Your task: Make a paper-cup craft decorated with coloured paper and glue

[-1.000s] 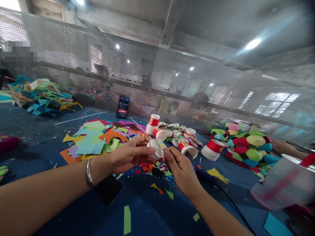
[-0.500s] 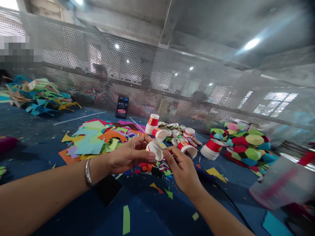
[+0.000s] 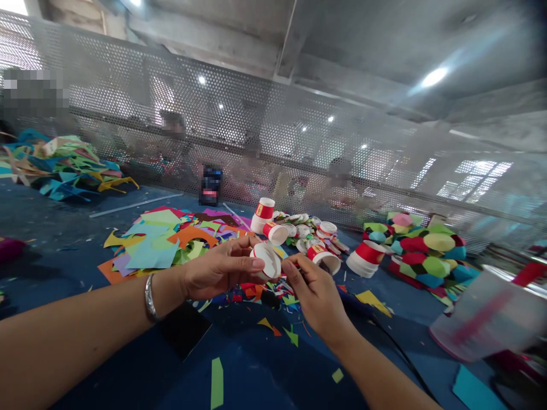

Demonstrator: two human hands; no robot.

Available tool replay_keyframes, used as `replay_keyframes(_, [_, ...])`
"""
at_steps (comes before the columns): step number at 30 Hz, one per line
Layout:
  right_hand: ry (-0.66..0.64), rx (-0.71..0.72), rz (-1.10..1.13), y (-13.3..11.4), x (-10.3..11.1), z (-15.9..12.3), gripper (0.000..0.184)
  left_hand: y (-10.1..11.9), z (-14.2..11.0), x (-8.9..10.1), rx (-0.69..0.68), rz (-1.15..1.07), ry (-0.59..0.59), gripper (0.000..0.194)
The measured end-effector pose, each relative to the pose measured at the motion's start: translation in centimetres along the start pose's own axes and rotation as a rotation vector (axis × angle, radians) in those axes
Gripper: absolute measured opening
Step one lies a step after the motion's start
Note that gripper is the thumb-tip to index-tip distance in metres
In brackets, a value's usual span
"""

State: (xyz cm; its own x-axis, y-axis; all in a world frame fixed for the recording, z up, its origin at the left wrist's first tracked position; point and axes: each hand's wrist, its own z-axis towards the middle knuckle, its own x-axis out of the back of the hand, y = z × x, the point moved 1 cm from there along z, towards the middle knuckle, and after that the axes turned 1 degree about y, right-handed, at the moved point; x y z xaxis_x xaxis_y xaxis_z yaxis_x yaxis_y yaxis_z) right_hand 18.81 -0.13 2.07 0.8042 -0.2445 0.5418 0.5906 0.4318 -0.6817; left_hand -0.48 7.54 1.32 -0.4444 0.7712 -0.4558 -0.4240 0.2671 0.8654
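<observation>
Mid-frame, the left hand's [image 3: 209, 272] fingers clamp a white paper-cup piece [image 3: 270, 257], probably a base, steadying it facing the right hand [image 3: 318, 299]. Those right fingers hide any pinch; I cannot tell their grip. Lower right, 1 translucent pitcher [image 3: 474, 324] is cut off.

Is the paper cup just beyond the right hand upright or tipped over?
Tipped over: the paper cup lies on its side, its open mouth visible.

Paper scraps [image 3: 154, 246] under a concrete ceiling [image 3: 363, 48] suggest a craft workshop.
</observation>
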Motion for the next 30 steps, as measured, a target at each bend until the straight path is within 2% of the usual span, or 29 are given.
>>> replay_keyframes(16, [-0.022,-0.039,0.022,0.37,-0.01,0.03,0.032,0.05,-0.05,-0.03,0.021,0.013,-0.001,0.028])
replay_keyframes(30, [0.015,-0.013,-0.030,0.34,0.10,0.06,0.032,-0.09,-0.07,0.09,0.042,0.049,0.018,0.037])
